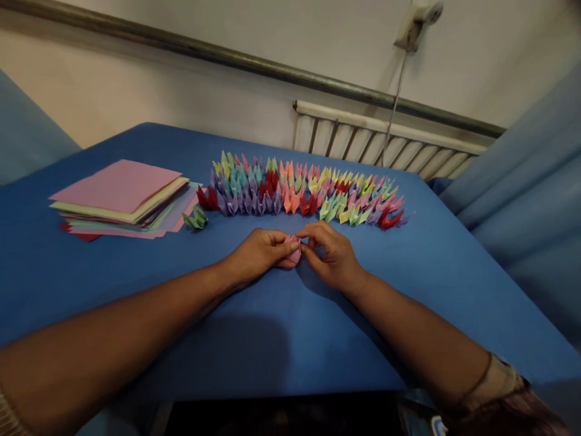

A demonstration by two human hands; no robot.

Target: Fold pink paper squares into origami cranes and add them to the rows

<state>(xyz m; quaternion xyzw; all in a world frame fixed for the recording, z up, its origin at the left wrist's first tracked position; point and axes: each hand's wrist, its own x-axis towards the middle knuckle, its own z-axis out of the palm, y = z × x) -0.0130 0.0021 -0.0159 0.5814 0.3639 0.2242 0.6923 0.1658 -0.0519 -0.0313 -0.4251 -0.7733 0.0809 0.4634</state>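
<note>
Fingers (281, 249) of the left hand (254, 254) are pinching a small, folded, pink paper piece (295, 257), thumb on top and the others tucking in beneath it. Over on its other side, the right hand (338, 257) is bringing its thumb and forefinger to the paper's edge, the tips nearly meeting; whether they are gripping it, I can't tell at this size. That pink piece is sitting between the two hands, near the middle of the blue, cloth-covered surface (408, 284).

Just past the knuckles, multicoloured, pointed, folded-paper figures (293, 201) are standing in packed rows, showing purple, coral, dark red, yellow, green and pink. Near their left end, a single green folded-paper figure (196, 219) is sitting just beside a loose stack of square coloured paper sheets (120, 188), a pink one lying on top and the edges fanning unevenly.

Farther out, a white ribbed radiator (385, 125) is showing beyond the surface's far edge, and a long metal pipe (227, 57) is running across the wall above. A thin cord (400, 75) is hanging from the wall socket (408, 33), while a blue curtain (526, 188) is draping down the right side.
</note>
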